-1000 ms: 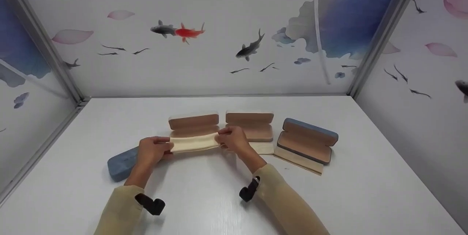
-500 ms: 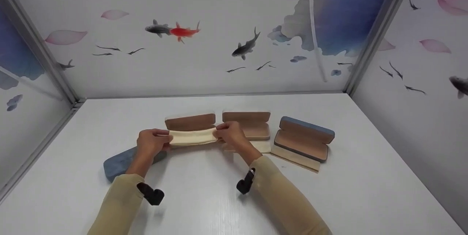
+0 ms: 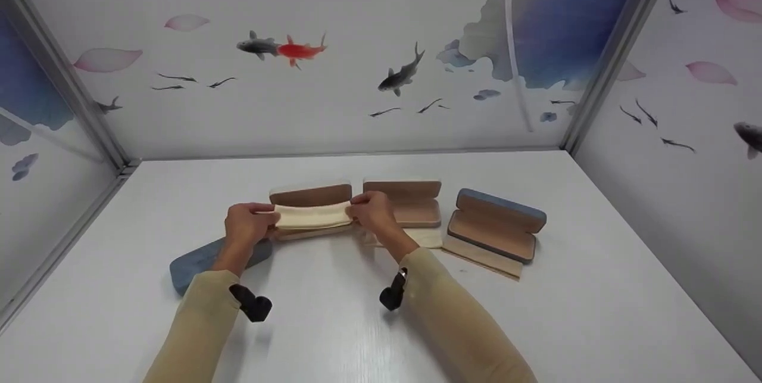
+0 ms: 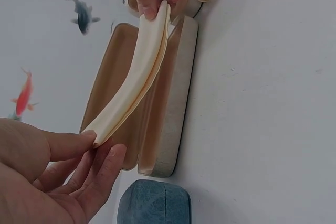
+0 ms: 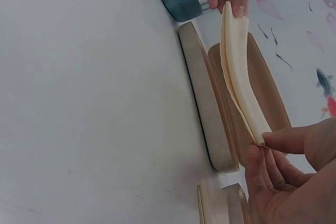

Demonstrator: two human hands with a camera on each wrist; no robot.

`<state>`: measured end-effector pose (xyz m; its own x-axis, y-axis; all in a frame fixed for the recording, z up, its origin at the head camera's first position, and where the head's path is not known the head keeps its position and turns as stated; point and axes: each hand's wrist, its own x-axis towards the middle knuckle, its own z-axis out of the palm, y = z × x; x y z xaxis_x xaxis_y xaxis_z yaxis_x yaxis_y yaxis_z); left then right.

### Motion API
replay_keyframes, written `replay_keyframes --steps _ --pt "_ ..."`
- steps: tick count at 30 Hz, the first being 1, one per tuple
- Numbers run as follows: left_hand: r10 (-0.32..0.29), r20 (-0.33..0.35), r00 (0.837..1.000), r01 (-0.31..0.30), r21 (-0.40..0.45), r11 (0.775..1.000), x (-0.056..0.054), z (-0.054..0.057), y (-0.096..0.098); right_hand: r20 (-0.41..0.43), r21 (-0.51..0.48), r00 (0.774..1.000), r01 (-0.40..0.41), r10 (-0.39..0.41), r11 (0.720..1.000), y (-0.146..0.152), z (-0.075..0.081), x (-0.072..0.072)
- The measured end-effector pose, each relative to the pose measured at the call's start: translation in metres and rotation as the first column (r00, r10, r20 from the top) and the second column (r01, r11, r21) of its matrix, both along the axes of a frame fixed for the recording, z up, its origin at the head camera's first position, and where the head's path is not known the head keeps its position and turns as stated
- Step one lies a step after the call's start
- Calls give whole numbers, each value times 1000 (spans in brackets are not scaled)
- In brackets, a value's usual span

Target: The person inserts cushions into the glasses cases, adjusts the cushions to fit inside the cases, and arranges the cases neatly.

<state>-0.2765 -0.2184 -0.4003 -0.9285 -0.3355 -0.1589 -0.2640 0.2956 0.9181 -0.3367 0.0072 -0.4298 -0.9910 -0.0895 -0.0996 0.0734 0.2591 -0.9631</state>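
Note:
A folded cream cloth (image 3: 312,216) is stretched between both hands, sagging slightly in the middle. My left hand (image 3: 247,228) pinches one end between thumb and fingers; my right hand (image 3: 375,213) pinches the other. Right behind and below the cloth lies an open glasses case (image 3: 311,195) with a tan lining and a pale outside. In the left wrist view the cloth (image 4: 131,77) hangs over the opening of this case (image 4: 181,93), its layered edge visible. The right wrist view shows the cloth (image 5: 239,72) above the same case (image 5: 207,103).
A closed blue glasses case (image 3: 196,264) lies by my left forearm. Right of my hands stand an open pale case (image 3: 419,213) and an open blue case (image 3: 497,237), with a folded cloth (image 3: 431,239) and another folded cloth (image 3: 485,259) in front of them. Patterned panels wall the table.
Both hands have carried the cloth forward and up in the head view, from in front of the open case to over it. The case's front edge now shows beneath the cloth.

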Motion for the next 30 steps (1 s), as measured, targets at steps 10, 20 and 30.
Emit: replay_keyframes --steps 10,20,30 --pt "19 -20 1000 -19 -13 1000 -8 -6 0 -32 56 998 48 -46 997 -4 3 -4" --pt "37 -25 999 -38 -36 999 -11 -12 4 -63 95 995 87 -81 992 -3 -5 -7" --pt "8 -63 998 -16 -122 992 -13 -16 2 -92 97 993 87 -78 991 -8 -8 -6"
